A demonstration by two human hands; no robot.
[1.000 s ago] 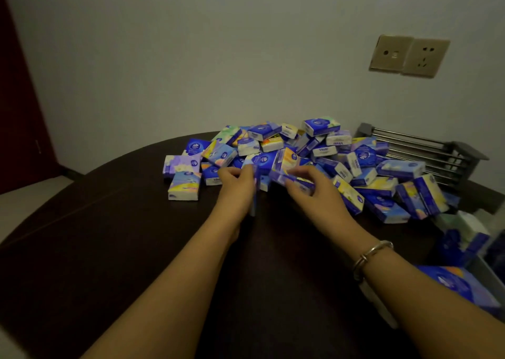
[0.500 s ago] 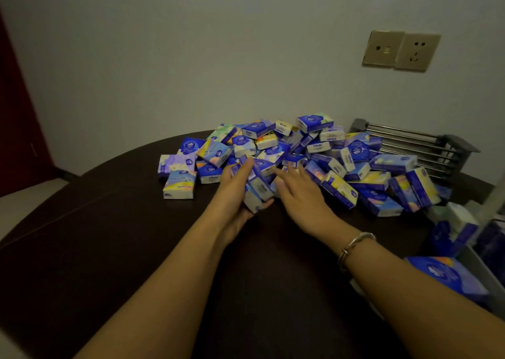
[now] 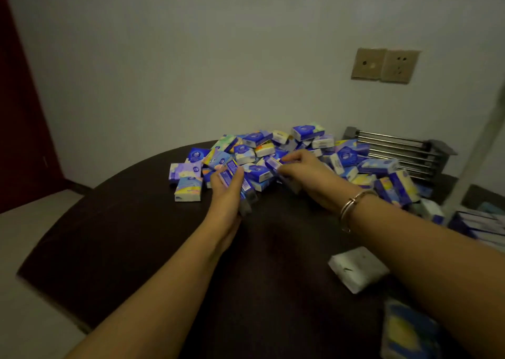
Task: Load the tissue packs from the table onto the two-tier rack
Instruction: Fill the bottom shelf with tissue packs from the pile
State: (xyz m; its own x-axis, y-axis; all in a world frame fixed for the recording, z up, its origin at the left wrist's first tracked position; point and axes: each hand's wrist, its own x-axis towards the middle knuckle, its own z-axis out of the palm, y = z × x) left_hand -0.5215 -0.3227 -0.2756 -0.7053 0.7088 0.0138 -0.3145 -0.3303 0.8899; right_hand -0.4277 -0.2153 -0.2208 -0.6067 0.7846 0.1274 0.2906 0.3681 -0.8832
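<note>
1. The left hand [image 3: 228,188] curls around a few blue tissue packs [image 3: 235,179] at the near edge of the pile.
2. The right hand [image 3: 303,169], a bracelet [image 3: 352,208] on its wrist, pinches one blue pack [image 3: 274,164] atop the heap.
3. The pile of tissue packs [image 3: 300,151] lies on the dark round table [image 3: 136,222].
4. The metal rack [image 3: 401,154] stands behind the pile, by the wall.

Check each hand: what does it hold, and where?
Left hand grips a stack of packs by their sides. Right hand pinches one pack at its end.
</note>
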